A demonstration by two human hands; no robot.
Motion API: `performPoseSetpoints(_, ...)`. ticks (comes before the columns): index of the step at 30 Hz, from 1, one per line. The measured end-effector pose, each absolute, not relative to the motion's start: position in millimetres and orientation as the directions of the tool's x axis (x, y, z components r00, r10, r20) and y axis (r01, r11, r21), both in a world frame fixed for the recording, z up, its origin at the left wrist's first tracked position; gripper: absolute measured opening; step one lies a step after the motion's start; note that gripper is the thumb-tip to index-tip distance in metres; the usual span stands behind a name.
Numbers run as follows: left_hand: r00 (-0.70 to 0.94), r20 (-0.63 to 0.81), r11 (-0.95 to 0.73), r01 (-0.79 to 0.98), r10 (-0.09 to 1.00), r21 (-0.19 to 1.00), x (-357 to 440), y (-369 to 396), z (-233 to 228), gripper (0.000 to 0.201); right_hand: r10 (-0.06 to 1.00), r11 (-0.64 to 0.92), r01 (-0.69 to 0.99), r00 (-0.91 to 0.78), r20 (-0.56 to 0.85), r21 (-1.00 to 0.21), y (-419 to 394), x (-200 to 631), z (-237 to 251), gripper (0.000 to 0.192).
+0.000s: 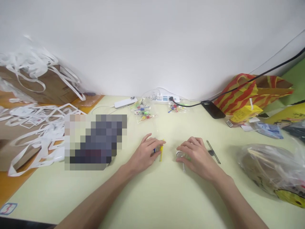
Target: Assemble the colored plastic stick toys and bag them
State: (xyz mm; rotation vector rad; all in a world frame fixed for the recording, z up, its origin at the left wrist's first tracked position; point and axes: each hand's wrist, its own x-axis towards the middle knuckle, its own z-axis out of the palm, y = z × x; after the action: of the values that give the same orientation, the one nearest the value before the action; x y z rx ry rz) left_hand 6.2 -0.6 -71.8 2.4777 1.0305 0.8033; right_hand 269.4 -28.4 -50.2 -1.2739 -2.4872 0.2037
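Observation:
My left hand (145, 154) is curled around a small blue-and-yellow plastic toy (161, 153). The toy's yellow bar sticks out past the fingertips, and the blue part is mostly hidden by the thumb and fingers. Across a short gap, my right hand (194, 156) bends over a small white plastic toy (184, 167) with a round end and a thin stem. A bit of green shows under those fingers. Just right of that hand lies a dark thin bar with a round middle (211, 152).
Behind the hands lie clear bags of colourful small plastic pieces (144, 115), a power strip (164, 99) and a black phone (213, 109). White straps (35, 127) and a pixelated dark object (97, 143) are at left. Plastic-wrapped goods (267, 168) and a striped bag (243, 92) stand right.

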Motion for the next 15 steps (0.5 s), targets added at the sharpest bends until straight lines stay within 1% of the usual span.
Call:
performPoseSetpoints(3, 0.595, 0.347, -0.68, 0.539, 0.725, 0.498, 6.4, -0.5, -70.4, 0.041, 0.81, 0.587, 0.757, -0.552, 0.199, -0.288, -29.6, 264.0, -51.6, 0.007)
performPoseSetpoints(11, 0.619, 0.325, -0.687, 0.534, 0.715, 0.493, 6.1, -1.5, -67.0, 0.041, 0.83, 0.558, 0.76, -0.517, 0.209, -0.333, -30.0, 258.2, -55.3, 0.008)
performPoseSetpoints(13, 0.625, 0.338, -0.7, 0.526, 0.703, 0.484, 6.4, -3.5, -63.7, 0.039, 0.836, 0.548, 0.752, -0.503, 0.219, -0.366, -29.5, 257.7, -57.3, 0.01)
performPoseSetpoints(15, 0.629, 0.382, -0.728, 0.501, 0.678, 0.468, 8.2, -6.6, -60.9, 0.036, 0.848, 0.529, 0.735, -0.476, 0.233, -0.424, -29.6, 256.6, -57.5, 0.012)
